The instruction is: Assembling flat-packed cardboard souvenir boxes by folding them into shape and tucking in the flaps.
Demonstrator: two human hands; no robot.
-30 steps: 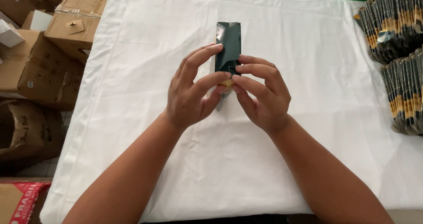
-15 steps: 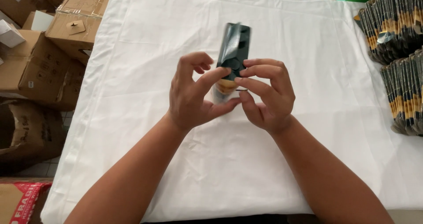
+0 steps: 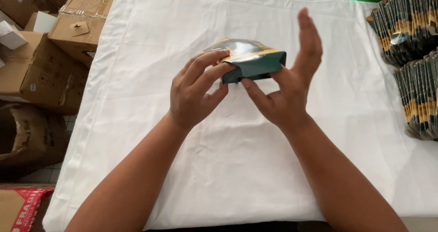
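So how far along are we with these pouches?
Done: I can't single out any finished pouch. In hand: one dark green pouch with a gold edge, puffed open above the white cloth; the left hand pinches its near edge, while the right hand touches it with the thumb, fingers spread open. Left: rows of flat pouches at the right edge, whether processed or waiting I can't tell.

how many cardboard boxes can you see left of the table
5 at least: two upper-left boxes, one below, a torn one, a red-printed one; more may be hidden.
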